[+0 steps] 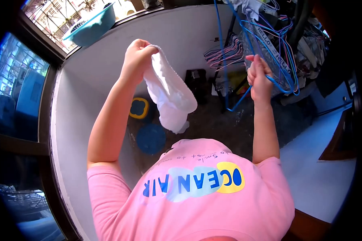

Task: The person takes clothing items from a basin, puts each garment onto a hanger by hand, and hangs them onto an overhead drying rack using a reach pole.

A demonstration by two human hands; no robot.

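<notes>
My left hand (138, 59) is raised and closed, pinching the edge of a white garment (171, 90). The garment hangs down limply, with a gathered, elastic-looking edge; it resembles underpants, though its full shape is folded away. Over on the other side, my right hand (260, 80) is closed around a blue clothes hanger (239, 101) at chest height or above. The hanger's long thin sides run up toward the top of the view. Other blue hangers overlap behind that hand, so I cannot tell exactly where the held one ends.
Several hangers (225, 56) hang bunched behind my right hand, near a bag with printed lettering (275, 52). A turquoise basin (91, 28) stands on the window ledge. On the floor are a yellow-rimmed stool (146, 108) and a round blue object (151, 139). A wall runs along the left.
</notes>
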